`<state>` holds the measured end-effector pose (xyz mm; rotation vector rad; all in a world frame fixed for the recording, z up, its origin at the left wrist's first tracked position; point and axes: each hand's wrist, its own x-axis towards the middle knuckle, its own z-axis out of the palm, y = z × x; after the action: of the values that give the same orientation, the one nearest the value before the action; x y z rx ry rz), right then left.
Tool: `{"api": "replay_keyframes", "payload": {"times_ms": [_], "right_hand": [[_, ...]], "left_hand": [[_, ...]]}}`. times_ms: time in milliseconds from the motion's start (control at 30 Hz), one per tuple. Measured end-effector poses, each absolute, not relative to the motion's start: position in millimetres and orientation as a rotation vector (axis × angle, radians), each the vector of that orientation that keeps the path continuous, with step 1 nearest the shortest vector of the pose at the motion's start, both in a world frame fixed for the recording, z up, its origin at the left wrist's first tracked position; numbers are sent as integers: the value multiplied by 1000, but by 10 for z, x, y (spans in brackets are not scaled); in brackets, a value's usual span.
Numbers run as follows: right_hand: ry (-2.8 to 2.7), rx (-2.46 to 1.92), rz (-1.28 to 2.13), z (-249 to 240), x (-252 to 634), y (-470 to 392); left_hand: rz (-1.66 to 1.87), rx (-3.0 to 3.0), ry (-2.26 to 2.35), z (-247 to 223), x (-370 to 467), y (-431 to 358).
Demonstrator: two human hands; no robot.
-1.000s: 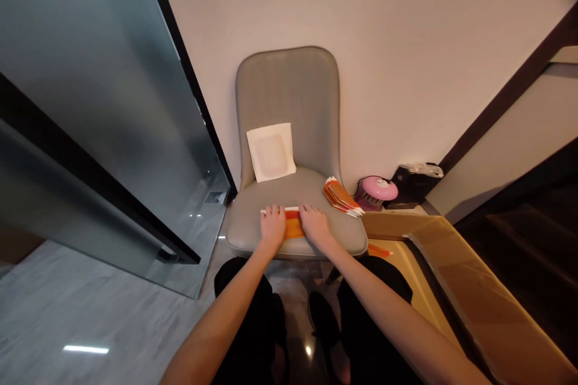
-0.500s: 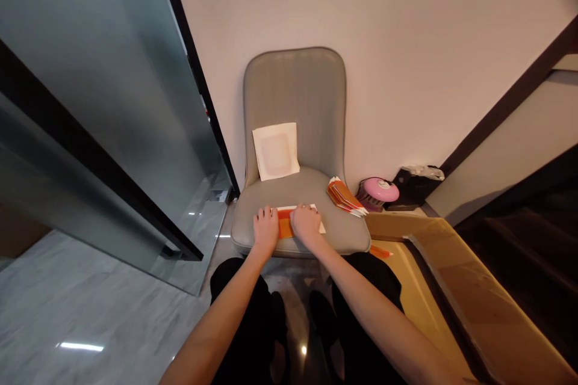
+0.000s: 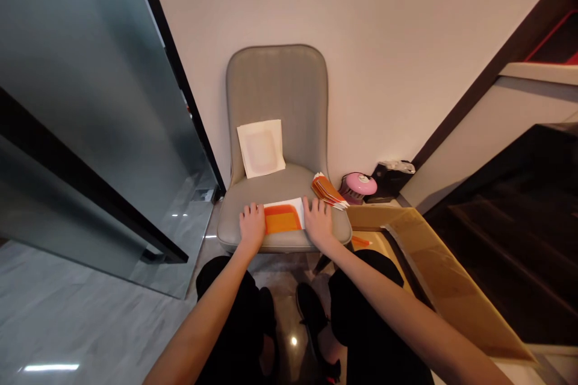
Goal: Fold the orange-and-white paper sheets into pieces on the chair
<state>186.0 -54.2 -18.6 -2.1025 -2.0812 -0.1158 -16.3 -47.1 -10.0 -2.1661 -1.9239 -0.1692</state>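
Note:
A folded white paper with an orange area (image 3: 283, 218) lies flat near the front edge of the grey chair seat (image 3: 235, 234). My left hand (image 3: 252, 227) rests on its left end, fingers a little apart. At the right end my right hand (image 3: 318, 222) lies with its fingers spread. Against the backrest leans a white square sheet or stack (image 3: 261, 148) with a pale inner square. Several folded orange and white papers (image 3: 329, 190) lie in a pile at the seat's right side.
Right of the chair stands an open cardboard box (image 3: 456, 283) with an orange piece (image 3: 361, 242) inside. Behind it are a pink domed device (image 3: 359, 183) and a black box (image 3: 391, 180). A frosted glass door (image 3: 90, 102) stands at the left.
My right hand has moved from the middle of the folded paper to its right end, uncovering more orange. My left hand stays at the left end. The view has shifted right.

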Motion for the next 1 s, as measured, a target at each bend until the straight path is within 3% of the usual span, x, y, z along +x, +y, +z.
{"api": "replay_keyframes", "payload": {"times_ms": [200,333,533,767,1000], "right_hand": [[-2067,-1869,-115,-163,1951,-574],[-2211,-1557,43,-230,1780,-542],[-2337,-1640,269,-354,1623,-603],[-2484,-1673,328,-303,1949,-612],[-2321,-1751,266,-251,1967,-569]], "left_hand": [[-339,-2191,-1940,32,-184,-498],[-585,-2455,-1673,15,-39,-638],[-321,-2692,-1497,-231,37,-893],[-10,-2553,-1663,-127,-367,-1061],[-124,-2427,-1712,-44,-493,-1091]]}}
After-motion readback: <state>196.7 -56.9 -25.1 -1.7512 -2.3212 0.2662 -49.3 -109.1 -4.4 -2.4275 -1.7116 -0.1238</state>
